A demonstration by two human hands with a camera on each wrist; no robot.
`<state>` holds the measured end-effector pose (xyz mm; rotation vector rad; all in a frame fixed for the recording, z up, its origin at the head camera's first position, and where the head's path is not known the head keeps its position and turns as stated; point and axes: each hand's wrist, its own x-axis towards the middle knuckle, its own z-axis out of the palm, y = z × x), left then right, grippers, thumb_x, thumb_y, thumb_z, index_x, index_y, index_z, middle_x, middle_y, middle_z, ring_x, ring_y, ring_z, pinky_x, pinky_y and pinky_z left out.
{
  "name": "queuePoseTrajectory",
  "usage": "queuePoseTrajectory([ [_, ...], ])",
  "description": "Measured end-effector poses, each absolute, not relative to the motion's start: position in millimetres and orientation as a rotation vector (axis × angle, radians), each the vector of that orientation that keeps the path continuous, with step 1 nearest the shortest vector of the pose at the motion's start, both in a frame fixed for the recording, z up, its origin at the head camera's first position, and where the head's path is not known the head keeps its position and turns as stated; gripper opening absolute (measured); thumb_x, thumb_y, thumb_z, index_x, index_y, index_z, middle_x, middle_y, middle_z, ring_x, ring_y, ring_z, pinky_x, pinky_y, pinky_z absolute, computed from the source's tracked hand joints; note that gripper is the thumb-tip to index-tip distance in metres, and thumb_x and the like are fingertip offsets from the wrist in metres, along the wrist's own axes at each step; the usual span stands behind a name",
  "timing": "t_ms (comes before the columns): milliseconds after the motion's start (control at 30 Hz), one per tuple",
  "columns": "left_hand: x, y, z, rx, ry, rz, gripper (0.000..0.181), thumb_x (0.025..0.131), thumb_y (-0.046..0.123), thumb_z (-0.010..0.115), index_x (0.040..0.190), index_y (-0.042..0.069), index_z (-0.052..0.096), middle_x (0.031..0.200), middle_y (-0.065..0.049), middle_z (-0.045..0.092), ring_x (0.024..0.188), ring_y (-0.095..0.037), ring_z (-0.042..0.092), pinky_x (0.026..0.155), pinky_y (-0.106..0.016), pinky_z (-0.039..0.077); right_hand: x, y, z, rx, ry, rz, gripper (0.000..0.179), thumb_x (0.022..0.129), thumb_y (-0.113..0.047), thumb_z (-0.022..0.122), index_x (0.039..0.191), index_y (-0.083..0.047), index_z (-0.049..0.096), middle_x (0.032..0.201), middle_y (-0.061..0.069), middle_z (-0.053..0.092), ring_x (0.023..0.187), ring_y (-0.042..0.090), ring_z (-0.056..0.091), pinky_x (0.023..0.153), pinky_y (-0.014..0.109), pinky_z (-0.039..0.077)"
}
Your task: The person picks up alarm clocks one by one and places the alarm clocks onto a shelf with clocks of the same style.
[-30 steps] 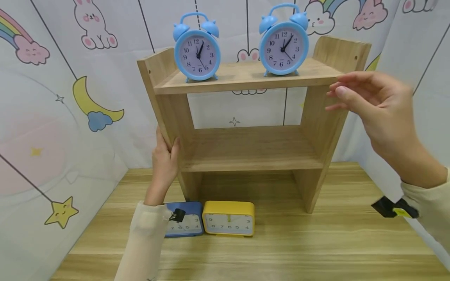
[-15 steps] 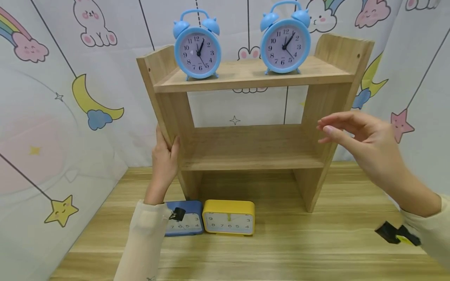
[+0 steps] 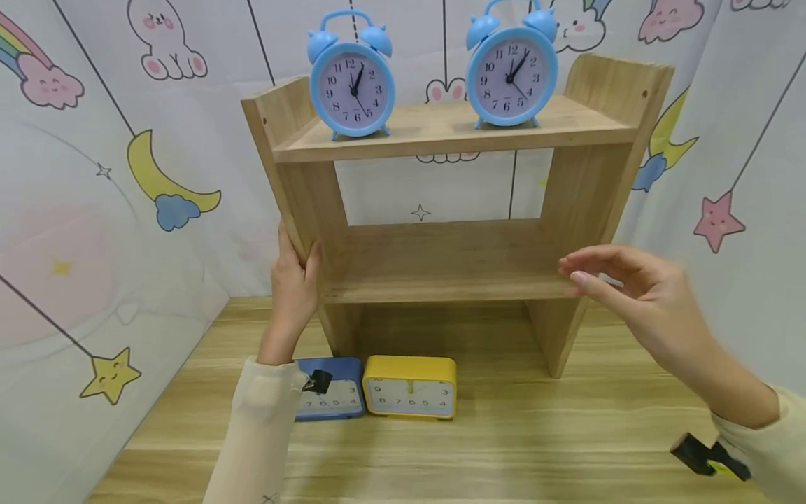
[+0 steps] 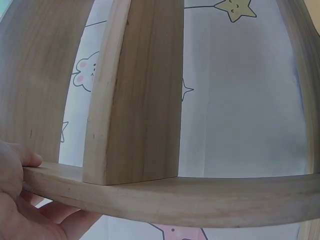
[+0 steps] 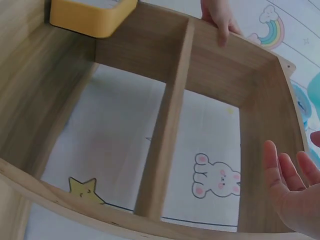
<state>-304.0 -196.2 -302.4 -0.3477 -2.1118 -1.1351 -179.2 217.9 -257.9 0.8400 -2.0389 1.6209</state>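
My left hand (image 3: 296, 283) grips the left side panel of a wooden shelf (image 3: 453, 290), thumb on the inner face and fingers behind; the left wrist view shows the panel (image 4: 210, 200) between them. My right hand (image 3: 642, 294) holds nothing, its fingers loosely bent, in front of the shelf's right panel at middle-board height. In the right wrist view that hand (image 5: 295, 190) appears with fingers apart. Two light-blue twin-bell alarm clocks, one left (image 3: 352, 89) and one right (image 3: 511, 77), stand on the top board.
A yellow rectangular clock (image 3: 411, 387) and a blue one (image 3: 332, 388), partly behind my left sleeve, stand side by side before the shelf's foot. The wood-grain table (image 3: 535, 448) spreads below. A white curtain (image 3: 82, 168) with cartoon prints hangs behind and along the sides.
My right hand has come down from beside the top board to the height of the middle board. My left hand keeps its grip on the shelf's side panel.
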Motion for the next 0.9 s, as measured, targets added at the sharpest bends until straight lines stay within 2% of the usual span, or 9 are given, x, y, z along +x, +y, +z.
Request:
queuePoseTrajectory([
  [133, -304.2, -196.1, -302.8, -0.342, -2.116, -1.135, 0.062, 0.104, 0.025, 0.05, 0.157, 0.01, 0.021, 0.122, -0.032, 0.057, 0.102, -0.045, 0.063, 0.083, -0.059, 0.049, -176.4, 215.7, -270.4, 0.816, -2.112, 1.596, 0.023, 0.093, 0.014, 0.059, 0.115, 0.01, 0.063, 0.11, 0.014, 0.069, 0.086, 0.019, 0.069, 0.085, 0.021, 0.052],
  [300, -303.9, -195.7, -302.1, -0.344, -2.117, -1.145, 0.061, 0.105, 0.025, 0.05, 0.156, 0.011, 0.021, 0.123, -0.032, 0.057, 0.102, -0.045, 0.063, 0.083, -0.058, 0.05, -175.0, 214.7, -286.5, 0.751, -2.195, 1.572, 0.024, 0.094, 0.011, 0.061, 0.117, 0.007, 0.063, 0.111, 0.012, 0.069, 0.088, 0.018, 0.07, 0.082, 0.022, 0.053],
  [533, -305.6, -195.7, -302.5, -0.349, -2.12, -1.145, 0.061, 0.105, 0.026, 0.049, 0.157, 0.011, 0.021, 0.125, -0.032, 0.056, 0.105, -0.045, 0.062, 0.084, -0.058, 0.049, -175.4, 218.4, -312.7, 0.766, -2.184, 1.701, 0.022, 0.094, 0.012, 0.059, 0.115, 0.01, 0.062, 0.112, 0.015, 0.068, 0.091, 0.019, 0.069, 0.084, 0.024, 0.053],
  [900, -304.0, -195.5, -302.0, -0.335, -2.11, -1.147, 0.06, 0.104, 0.026, 0.051, 0.155, 0.01, 0.023, 0.122, -0.032, 0.057, 0.104, -0.045, 0.062, 0.084, -0.059, 0.049, -173.8, 221.0, -351.0, 0.732, -2.223, 1.775, 0.023, 0.093, 0.012, 0.06, 0.116, 0.01, 0.062, 0.111, 0.009, 0.069, 0.094, 0.018, 0.068, 0.081, 0.029, 0.055],
])
